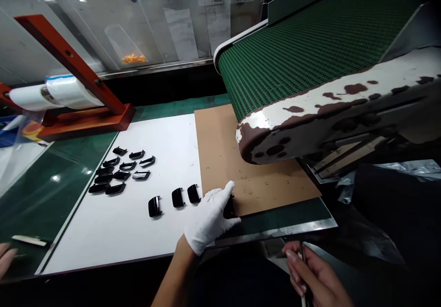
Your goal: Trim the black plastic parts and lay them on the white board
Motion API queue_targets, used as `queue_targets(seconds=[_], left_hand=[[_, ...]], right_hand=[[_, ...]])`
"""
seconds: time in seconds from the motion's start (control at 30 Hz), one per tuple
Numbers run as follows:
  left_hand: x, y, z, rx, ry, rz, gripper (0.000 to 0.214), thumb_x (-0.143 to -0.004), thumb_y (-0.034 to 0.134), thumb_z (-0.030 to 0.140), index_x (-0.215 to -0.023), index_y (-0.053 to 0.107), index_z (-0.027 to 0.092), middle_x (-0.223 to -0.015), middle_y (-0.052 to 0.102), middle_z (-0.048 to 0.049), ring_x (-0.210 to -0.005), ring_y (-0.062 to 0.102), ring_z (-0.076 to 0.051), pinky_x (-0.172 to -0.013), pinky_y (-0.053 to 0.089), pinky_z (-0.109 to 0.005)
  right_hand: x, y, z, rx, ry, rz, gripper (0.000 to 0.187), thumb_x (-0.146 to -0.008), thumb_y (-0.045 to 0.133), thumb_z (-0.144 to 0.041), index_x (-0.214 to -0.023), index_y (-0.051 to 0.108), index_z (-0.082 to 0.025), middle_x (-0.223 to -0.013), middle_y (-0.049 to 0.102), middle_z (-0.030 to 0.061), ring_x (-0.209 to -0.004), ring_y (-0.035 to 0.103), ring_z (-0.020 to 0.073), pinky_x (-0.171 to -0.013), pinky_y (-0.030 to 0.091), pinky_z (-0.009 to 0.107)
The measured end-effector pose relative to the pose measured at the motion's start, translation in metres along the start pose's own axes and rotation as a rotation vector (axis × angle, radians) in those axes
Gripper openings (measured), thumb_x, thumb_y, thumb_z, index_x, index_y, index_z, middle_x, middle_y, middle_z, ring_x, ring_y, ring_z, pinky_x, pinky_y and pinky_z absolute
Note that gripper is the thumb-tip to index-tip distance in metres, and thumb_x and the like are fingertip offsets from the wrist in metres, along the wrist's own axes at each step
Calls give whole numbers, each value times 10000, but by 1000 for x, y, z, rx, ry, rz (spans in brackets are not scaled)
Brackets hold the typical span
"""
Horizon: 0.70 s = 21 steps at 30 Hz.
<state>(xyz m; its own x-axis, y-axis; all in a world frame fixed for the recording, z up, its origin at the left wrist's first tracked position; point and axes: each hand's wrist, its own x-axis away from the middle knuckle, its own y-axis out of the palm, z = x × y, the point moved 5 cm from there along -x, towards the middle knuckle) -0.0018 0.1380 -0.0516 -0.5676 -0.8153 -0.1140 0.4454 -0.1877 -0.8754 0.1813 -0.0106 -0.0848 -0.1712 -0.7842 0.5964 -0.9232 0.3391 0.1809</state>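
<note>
My left hand (210, 215), in a white glove, is closed around a small glossy black plastic part (229, 208) at the edge of the brown cardboard sheet (255, 192). Its fingers cover much of that part. Just left of the glove, a black part (194, 194), a second one (178, 198) and a third (155, 206) lie in a loose row on the white sheet (138, 233). My bare right hand (312, 272), low in front of the table edge, pinches a slim pen-like tool (303, 300), dark above and pale below; its exact kind is unclear.
Several similar black parts (120, 175) lie grouped on the white sheet's left. A green conveyor belt (310, 45) overhangs the cardboard. An orange stand (86, 125) carries film rolls (70, 93). At the left edge are another person's fingers (5, 259) and a pale slim tool (29, 240).
</note>
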Motion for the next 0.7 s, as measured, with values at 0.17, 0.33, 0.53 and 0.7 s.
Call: queue_targets(seconds=[0.17, 0.33, 0.53, 0.7], left_hand=[[27, -22, 29, 173, 68, 165, 1091, -664, 833, 316, -1474, 105, 266, -1177, 647, -61, -1059, 628, -221, -927, 518, -344], [39, -31, 53, 282, 178, 275, 918, -779, 722, 424, -1481, 164, 231, -1160, 647, -106, -1032, 632, -235, -897, 522, -361], [46, -26, 55, 203, 190, 343, 875, -806, 688, 449, -1479, 181, 211, -1185, 648, -128, -1087, 623, -264, -976, 484, -416], [48, -20, 57, 69, 240, 320, 769, -887, 570, 459, -1480, 173, 172, -1229, 621, -176, -1157, 587, -302, -989, 477, -455]], right_hand=[[4, 28, -39, 412, -400, 47, 217, -765, 677, -457, -823, 710, -252, -695, 674, -3, -569, 572, 135, -534, 469, 213], [18, 56, -70, 590, -687, -22, 75, -781, 674, -336, -803, 723, -283, -727, 726, -17, -566, 626, 134, -491, 480, 188], [18, 58, -71, 625, -576, 19, 191, -808, 620, -406, -728, 713, -259, -719, 740, 12, -653, 667, 203, -593, 505, 270], [16, 55, -70, 760, -494, 32, 282, -809, 583, -449, -669, 687, -226, -580, 668, 3, -509, 589, 171, -504, 456, 258]])
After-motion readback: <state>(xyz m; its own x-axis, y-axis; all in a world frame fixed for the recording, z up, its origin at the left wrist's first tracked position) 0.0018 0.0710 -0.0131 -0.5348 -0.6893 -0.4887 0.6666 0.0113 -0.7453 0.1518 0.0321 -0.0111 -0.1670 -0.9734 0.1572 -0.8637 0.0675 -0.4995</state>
